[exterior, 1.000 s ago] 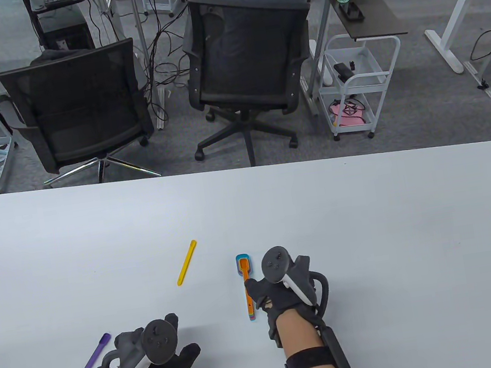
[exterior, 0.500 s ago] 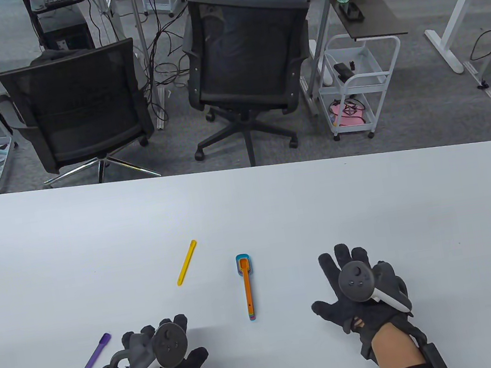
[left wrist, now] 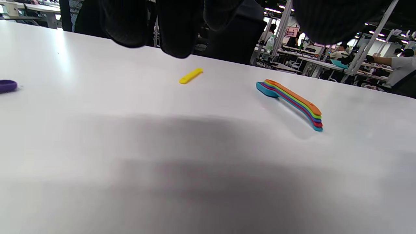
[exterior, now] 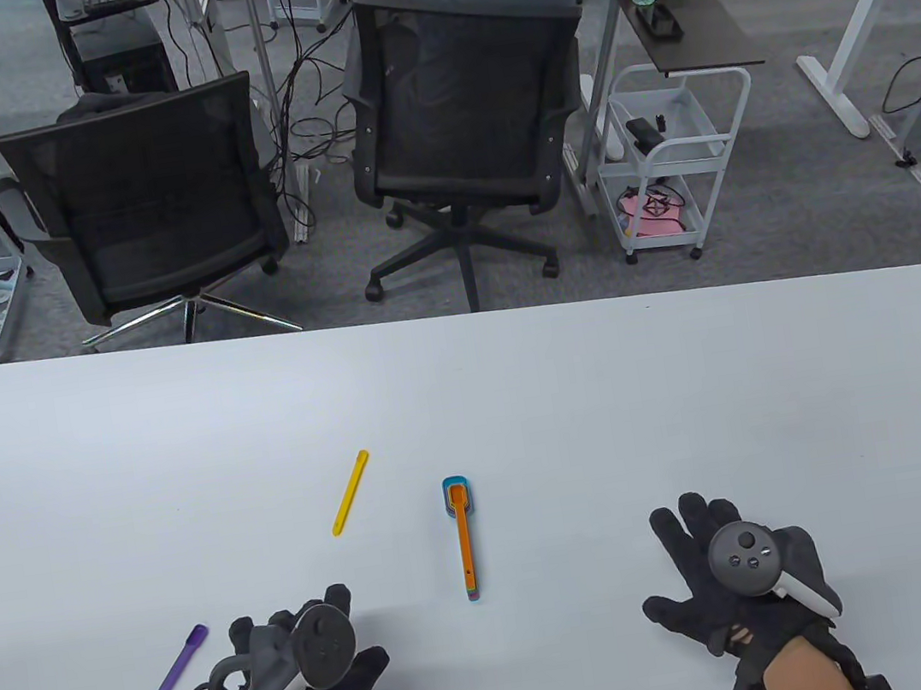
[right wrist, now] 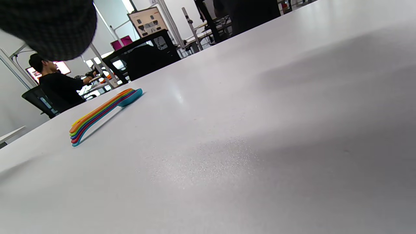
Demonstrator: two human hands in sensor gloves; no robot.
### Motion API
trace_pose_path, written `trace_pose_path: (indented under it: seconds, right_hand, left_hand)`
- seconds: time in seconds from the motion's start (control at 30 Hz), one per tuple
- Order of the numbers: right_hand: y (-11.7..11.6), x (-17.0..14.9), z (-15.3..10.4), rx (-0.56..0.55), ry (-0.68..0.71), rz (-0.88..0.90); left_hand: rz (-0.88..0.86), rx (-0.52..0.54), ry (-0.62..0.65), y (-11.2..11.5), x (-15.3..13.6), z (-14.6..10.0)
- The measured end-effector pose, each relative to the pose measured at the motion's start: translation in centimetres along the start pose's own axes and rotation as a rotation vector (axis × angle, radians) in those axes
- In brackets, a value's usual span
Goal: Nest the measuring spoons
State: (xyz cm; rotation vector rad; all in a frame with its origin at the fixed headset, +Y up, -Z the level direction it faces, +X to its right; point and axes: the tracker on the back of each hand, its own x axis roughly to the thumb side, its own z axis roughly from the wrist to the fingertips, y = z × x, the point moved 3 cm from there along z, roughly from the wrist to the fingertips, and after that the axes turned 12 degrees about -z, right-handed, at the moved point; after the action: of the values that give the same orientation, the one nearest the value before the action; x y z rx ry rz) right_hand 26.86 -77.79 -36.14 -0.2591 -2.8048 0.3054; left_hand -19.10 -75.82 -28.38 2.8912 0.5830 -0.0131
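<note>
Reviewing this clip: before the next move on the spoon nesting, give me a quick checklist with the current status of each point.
1. Nested spoon stack lies flat on the table, orange on top: ok.
2. Stack free of both hands: ok.
3. Yellow piece in the stack: not ok, it lies apart to the left.
4. Purple piece in the stack: not ok, it lies apart beside the left hand.
5. Left hand empty, ready to pick up: ok.
6. Right hand empty, fingers spread: ok.
</note>
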Motion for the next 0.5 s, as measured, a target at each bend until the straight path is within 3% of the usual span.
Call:
trace_pose_path:
  seconds: [0.27, 0.5]
  right_hand:
    - [0.7, -1.0, -0.3, -0.024, 0.014, 0.067]
    - [0.5, -1.6, -0.2, -0.008, 0.001, 0.087]
  left_hand:
    - [0.001, 0.179, -0.115, -4.5, -4.3, 1.1]
    - [0.116, 0.114, -0.338, -7.2, -10.6, 0.1]
